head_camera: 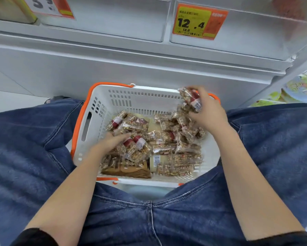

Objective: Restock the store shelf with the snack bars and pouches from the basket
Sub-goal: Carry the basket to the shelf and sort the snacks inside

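Right hand [208, 112] grips a clear-wrapped nut snack bar [191, 99] above the white orange-rimmed plastic basket [99, 110], left hand [112, 141] lies flat-fingered on the pile, so I'd grab several bars per trip.

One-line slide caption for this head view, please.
Right hand lifts snack bars from white basket; left hand reaches into the pile.

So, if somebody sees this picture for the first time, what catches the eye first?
Probably the white basket with orange rim, between the person's knees, full of snack bars. The right hand lifts a bunch of bars at its far right corner. Above, an orange price tag reads 12.4.
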Demonstrator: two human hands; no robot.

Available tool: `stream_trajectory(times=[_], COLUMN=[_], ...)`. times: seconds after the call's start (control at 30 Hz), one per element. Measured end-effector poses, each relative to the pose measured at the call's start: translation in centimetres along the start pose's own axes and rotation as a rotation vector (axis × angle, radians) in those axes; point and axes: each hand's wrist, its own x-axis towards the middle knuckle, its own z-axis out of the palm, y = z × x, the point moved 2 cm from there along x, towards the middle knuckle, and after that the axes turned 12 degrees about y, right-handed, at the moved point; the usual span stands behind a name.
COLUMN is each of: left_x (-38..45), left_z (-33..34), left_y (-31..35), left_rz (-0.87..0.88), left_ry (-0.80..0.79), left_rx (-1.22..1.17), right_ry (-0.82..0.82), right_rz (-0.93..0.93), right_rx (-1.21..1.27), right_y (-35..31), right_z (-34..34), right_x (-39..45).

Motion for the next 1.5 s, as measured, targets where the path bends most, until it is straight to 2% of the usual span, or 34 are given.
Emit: stream_trajectory(times=[0.03,0.07,0.13,0.17,0.23,0.4,0.47,0.53,0.6,0.7,0.8,1.0,1.1,1.17,1.23,1.37,1.47,1.5], left_x=[0.0,0.0,0.3,0.5,0.4,0.1,0.0,0.1,-0.1,-0.1,-0.1,-1.4,-1.5,-1.7,-1.9,-3.0,-3.9,-4.0], left_z=[0.2,0.5,1.0,1.4,2.1,2.9,3.0,2.9,2.7,1.7,0.5,0.2,0.6,0.7,0.9,1.5,1.8,1.8], left_y=[0.3,0.7,1.3,1.5,1.9,2.3,2.6,2.8,2.8,1.9,0.6,0.0,0.6,1.3,1.9,4.0,5.7,6.1], left_rz=[-0.001,0.000,0.005,-0.005,-0.004,-0.033,-0.060,-0.085,-0.133,-0.230,-0.280,-0.320,-0.364,-0.394,-0.433,-0.468,-0.482,-0.459], left_ry=[0.010,0.023,0.027,0.012,0.003,0.106,0.108,0.098,0.088,0.076,0.063,-0.057,-0.193,-0.244,-0.223,-0.127,-0.140,-0.159], left_rx=[0.023,0.054,0.086,0.089,0.117,0.181,0.169,0.101,-0.004,-0.122,-0.216,-0.340,-0.423,-0.504,-0.579,-0.604,-0.766,-0.830], right_ry=[-0.006,-0.135,-0.531,-0.632,-0.615,-0.368,-0.225,-0.160,-0.216,-0.455,-0.666,-0.728,-0.773,-0.789,-0.802,-0.837,-0.819,-0.788], right_rz=[-0.010,0.016,0.091,0.092,0.059,0.001,-0.048,-0.072,-0.020,0.203,0.359,0.496,0.611,0.570,0.480,0.521,0.565,0.523], right_rx=[-0.142,-0.234,-0.313,-0.344,-0.377,-0.309,-0.224,-0.065,0.101,0.345,0.402,0.498,0.565,0.565,0.492,0.448,0.530,0.543], right_y=[1.4,2.9,5.2,5.8,6.1,4.6,3.5,1.8,-0.2,-2.2,-3.6,-5.2,-5.4,-5.5,-5.7,-6.3,-6.0,-6.0], right_z=[0.9,2.5,6.5,7.9,9.3,8.6,8.2,8.4,9.8,13.4,17.1,19.5,19.5,19.7,20.1,19.6,17.5,16.3], right_x=[-0.2,-0.7,-2.6,-3.4,-4.1,-3.3,-3.3,-3.5,-4.3,-5.8,-7.2,-7.8,-7.1,-6.7,-6.8,-6.7,-4.8,-3.9])
